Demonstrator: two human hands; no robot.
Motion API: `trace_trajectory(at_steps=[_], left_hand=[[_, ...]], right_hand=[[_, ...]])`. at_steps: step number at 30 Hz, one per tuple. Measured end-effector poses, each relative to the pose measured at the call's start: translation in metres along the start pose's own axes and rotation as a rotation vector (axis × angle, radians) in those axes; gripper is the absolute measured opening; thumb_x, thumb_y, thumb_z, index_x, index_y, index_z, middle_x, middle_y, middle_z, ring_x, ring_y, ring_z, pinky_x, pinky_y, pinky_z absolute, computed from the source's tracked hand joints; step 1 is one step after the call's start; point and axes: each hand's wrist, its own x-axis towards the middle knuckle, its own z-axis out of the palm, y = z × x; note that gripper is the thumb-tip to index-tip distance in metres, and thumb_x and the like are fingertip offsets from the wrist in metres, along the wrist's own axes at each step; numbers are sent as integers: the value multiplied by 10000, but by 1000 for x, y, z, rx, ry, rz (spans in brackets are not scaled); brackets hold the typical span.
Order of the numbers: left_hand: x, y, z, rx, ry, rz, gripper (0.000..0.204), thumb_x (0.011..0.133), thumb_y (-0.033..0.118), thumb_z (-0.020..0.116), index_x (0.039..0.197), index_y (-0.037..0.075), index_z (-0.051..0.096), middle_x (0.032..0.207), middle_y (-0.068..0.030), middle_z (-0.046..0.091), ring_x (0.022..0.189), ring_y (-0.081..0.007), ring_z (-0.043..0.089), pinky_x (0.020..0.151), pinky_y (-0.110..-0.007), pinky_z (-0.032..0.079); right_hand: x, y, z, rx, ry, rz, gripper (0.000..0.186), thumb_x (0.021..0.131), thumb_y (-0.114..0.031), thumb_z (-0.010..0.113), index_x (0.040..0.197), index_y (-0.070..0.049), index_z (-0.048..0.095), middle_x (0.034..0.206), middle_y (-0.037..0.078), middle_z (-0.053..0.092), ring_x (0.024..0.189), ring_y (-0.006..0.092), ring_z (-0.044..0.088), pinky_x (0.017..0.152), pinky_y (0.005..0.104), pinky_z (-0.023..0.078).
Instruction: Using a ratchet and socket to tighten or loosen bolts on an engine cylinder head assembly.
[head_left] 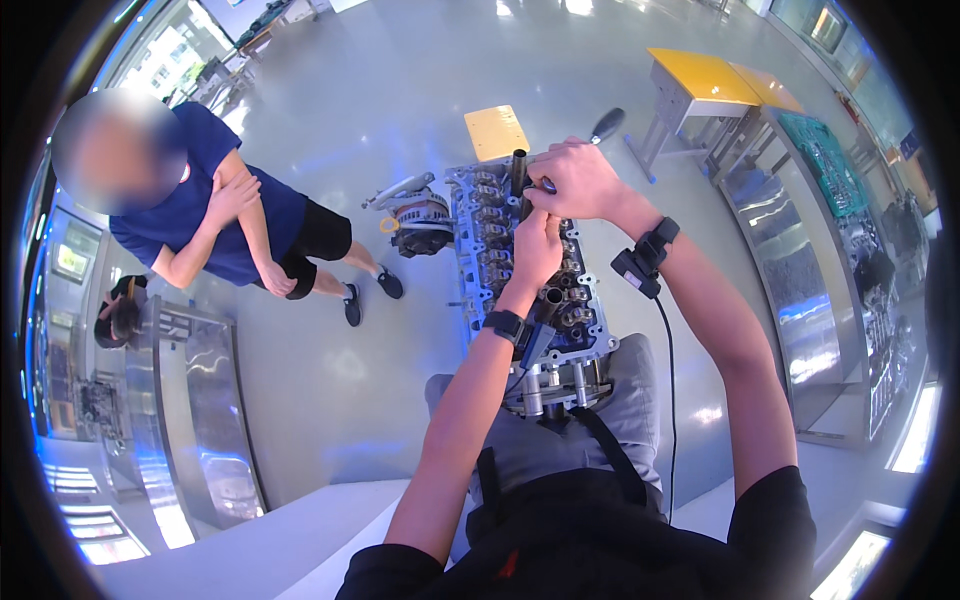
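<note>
In front of me is an engine cylinder head point(478, 270), its valve train showing along the top. My right hand point(578, 180) is closed round a black-handled ratchet wrench point(608, 124), whose grip sticks out beyond the knuckles at the far right. Just below and touching it, my left hand point(538, 245) is closed over the middle of the cylinder head; what its fingers hold is hidden. One dark upright tube point(519, 172) rises beside my right hand, and another tube point(551, 298) stands nearer me, by my left wrist.
An alternator point(420, 215) is mounted at the cylinder head's left side. A person point(215, 200) stands to the left with arms crossed. Beyond is a yellow stool point(496, 132). Metal benches stand on both sides, the right bench point(800, 290) bearing parts and a green tray point(822, 160).
</note>
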Motion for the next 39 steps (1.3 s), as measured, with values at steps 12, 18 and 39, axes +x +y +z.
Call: trace_trajectory(at_steps=[12, 18, 39], left_hand=[[-2, -7, -3, 43, 121, 89, 48, 759, -27, 527, 767, -39, 573, 722, -261, 575, 691, -451, 560, 568, -456, 431], [-5, 2, 0, -152, -1, 86, 82, 866, 4, 526, 933, -27, 561, 797, -267, 587, 748, -465, 567, 610, -435, 461], [-2, 4, 0, -45, 121, 83, 55, 852, 20, 568, 885, -20, 587, 729, -264, 582, 695, -451, 578, 559, -446, 452]], right_hand=[[-1, -44, 5, -151, 132, 437, 279, 830, -345, 583, 785, -72, 619, 673, 141, 650, 635, 363, 650, 601, 464, 530], [-14, -5, 3, 57, 274, -14, 272, 702, -255, 681, 586, -69, 522, 587, 90, 561, 565, 303, 557, 558, 382, 432], [-7, -5, 8, -11, 182, 24, 288, 787, -319, 628, 649, -71, 580, 605, 102, 597, 561, 314, 593, 549, 414, 471]])
